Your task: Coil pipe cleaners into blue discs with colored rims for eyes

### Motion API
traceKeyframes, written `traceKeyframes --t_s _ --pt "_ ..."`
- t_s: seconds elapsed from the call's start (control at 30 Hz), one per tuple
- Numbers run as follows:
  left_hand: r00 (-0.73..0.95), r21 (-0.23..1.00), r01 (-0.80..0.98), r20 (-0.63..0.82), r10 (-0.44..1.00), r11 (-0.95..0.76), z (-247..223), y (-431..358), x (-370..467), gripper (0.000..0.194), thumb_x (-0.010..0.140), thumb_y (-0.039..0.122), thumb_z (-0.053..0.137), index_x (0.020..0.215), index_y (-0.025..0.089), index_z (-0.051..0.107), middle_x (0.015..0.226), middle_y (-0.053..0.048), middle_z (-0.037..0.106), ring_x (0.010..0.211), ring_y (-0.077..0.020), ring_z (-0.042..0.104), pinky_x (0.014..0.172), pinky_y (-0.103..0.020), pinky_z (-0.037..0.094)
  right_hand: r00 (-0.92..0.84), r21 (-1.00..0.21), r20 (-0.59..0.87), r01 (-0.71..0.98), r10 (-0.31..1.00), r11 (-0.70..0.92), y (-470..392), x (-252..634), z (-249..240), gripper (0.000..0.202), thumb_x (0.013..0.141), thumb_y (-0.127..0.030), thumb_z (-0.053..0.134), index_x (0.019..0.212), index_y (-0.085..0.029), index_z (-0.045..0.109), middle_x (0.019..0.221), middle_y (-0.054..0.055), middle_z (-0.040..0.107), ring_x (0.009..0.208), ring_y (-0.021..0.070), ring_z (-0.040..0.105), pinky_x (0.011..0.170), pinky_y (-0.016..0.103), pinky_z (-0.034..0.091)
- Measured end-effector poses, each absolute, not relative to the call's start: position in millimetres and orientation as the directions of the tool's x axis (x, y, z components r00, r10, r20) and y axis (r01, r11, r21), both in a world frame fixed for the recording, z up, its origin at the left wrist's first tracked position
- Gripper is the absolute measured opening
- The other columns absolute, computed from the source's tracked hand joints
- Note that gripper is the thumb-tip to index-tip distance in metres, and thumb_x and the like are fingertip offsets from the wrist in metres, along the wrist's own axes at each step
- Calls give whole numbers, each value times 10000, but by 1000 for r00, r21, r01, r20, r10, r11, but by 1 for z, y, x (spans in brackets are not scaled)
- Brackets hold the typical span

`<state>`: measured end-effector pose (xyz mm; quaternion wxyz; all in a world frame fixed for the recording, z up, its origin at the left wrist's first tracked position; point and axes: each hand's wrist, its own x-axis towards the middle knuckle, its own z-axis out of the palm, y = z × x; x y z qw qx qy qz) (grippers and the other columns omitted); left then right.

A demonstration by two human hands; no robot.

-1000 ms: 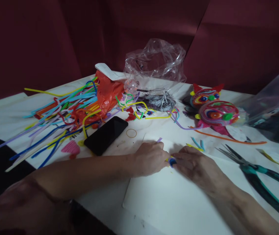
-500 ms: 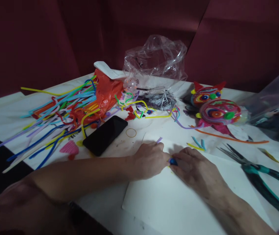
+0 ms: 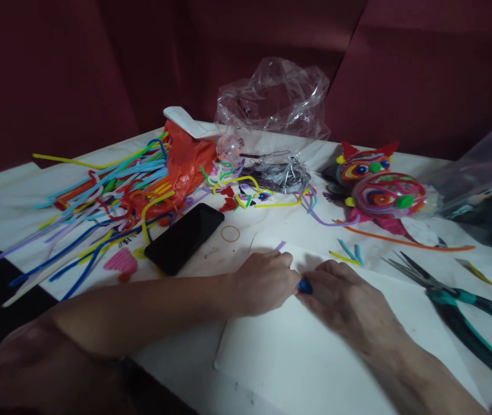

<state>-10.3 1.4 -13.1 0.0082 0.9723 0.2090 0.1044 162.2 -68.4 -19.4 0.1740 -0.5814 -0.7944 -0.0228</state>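
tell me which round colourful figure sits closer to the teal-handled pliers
The pink-swirled figure, in front; the red-eared figure sits behind it, farther from the pliers.

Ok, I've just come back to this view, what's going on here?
The right hand holds a small blue piece above a white sheet, with the left hand curled up against it, its grip hidden. Pliers lie to the right, jaws apart. A phone and fuzzy coloured stems lie to the left.

a craft workspace, shown by scattered pipe cleaners [image 3: 136,167] and open pliers [image 3: 438,288].
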Motion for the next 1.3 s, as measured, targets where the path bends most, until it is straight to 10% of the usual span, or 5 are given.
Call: traceKeyframes --t_s 1.3 --pt "930 -127 342 192 315 -931 0 -12 -17 89 792 155 527 760 150 610 761 -46 552 717 -191 532 570 -314 421 -160 -277 363 922 918 271 -73 151 -19 291 830 -334 376 815 -190 629 809 61 529 739 228 505 564 327 456"
